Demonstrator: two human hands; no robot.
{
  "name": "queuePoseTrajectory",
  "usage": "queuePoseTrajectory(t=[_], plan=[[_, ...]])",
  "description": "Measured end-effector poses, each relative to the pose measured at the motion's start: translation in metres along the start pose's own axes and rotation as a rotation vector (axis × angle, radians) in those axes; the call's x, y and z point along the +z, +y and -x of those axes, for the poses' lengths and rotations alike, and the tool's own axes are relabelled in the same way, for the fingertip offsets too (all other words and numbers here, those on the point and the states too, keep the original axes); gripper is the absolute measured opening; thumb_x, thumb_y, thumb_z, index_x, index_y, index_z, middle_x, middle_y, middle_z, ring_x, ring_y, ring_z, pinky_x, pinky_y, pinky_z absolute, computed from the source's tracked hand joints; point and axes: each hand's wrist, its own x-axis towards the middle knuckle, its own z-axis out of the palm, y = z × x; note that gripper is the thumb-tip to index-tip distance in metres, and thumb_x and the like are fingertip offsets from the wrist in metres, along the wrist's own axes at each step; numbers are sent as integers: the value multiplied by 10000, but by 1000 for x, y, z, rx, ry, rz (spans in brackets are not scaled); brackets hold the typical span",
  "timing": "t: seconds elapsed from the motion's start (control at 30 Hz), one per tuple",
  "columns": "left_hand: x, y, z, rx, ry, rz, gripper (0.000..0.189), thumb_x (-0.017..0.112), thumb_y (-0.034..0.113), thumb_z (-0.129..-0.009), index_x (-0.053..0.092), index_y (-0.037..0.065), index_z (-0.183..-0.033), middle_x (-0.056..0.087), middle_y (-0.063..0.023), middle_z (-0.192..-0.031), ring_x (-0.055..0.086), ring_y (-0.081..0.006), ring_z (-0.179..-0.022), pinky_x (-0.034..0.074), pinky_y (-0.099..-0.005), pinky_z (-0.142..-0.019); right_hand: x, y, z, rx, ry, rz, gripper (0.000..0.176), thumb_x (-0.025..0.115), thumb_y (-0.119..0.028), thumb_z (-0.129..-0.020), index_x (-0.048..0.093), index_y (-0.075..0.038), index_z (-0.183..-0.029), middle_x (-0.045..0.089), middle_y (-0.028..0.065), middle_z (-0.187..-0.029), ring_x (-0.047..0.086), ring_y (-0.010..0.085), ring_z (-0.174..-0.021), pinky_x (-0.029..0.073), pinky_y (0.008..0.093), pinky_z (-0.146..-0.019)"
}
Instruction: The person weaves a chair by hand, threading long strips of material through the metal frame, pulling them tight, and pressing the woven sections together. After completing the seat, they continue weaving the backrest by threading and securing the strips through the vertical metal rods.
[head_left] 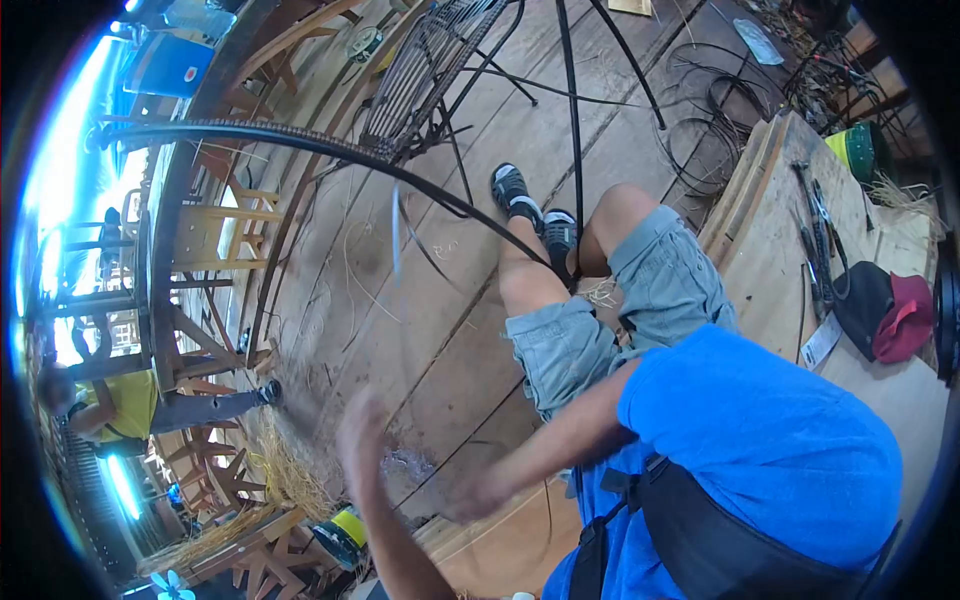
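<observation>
Motion smears both of my hands. My left hand (362,438) is raised over the wooden floor (350,300) at the lower middle of the head view, its fingers too blurred to read. My right hand (478,492) is beside it, at the end of the arm from the blue sleeve (740,400); its fingers are also unclear. I cannot make out anything held in either. A thin pale strip (396,230) shows above my left hand. A long dark curved rod (330,148) crosses from the upper left to near my feet.
A woven chair-like frame (425,85) with dark legs stands ahead. Coiled black cord (735,100) lies at upper right. Tools (820,235) and a black-and-red cap (890,315) rest on boards (770,270). At left is a person in yellow (128,405), near wooden frames.
</observation>
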Motion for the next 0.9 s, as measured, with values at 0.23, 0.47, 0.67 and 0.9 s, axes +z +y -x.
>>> queuePoseTrajectory(t=[0.23, 0.47, 0.67, 0.9], plan=[[-31, 41, 54, -551, -62, 253, 366, 459, 273, -926, 550, -34, -750, 479, -70, -561, 426, -183, -514, 345, -341, -503, -136, 16, -23, -376, 331, 8, 254, 601, -184, -733, 578, -57, -951, 600, 71, -828, 569, 177, -738, 457, 325, -608], [-26, -121, 195, -342, -484, -692, 371, 457, 340, -912, 607, 6, -852, 590, -201, -647, 599, -362, -612, 436, -451, -550, -224, 23, -57, -643, 1542, -113, 170, 499, -195, -862, 496, -117, -712, 480, 15, -589, 474, 124, -568, 387, 347, -510], [5, 111, -96, -686, -250, 673, 398, 492, 357, -899, 596, -26, -940, 585, -128, -808, 551, -183, -737, 422, -341, -660, -8, 42, -37, -218, 209, 520, 183, 511, -162, -798, 603, -62, -920, 617, 150, -752, 616, 336, -736, 478, 479, -603], [-100, -16, 93, -583, 29, -312, 325, 468, 241, -893, 577, -42, -777, 560, -236, -725, 564, -361, -648, 399, -429, -572, -195, 24, -85, -404, 480, -462, 172, 583, -220, -812, 555, -54, -849, 549, 42, -767, 549, 156, -642, 462, 330, -554]])
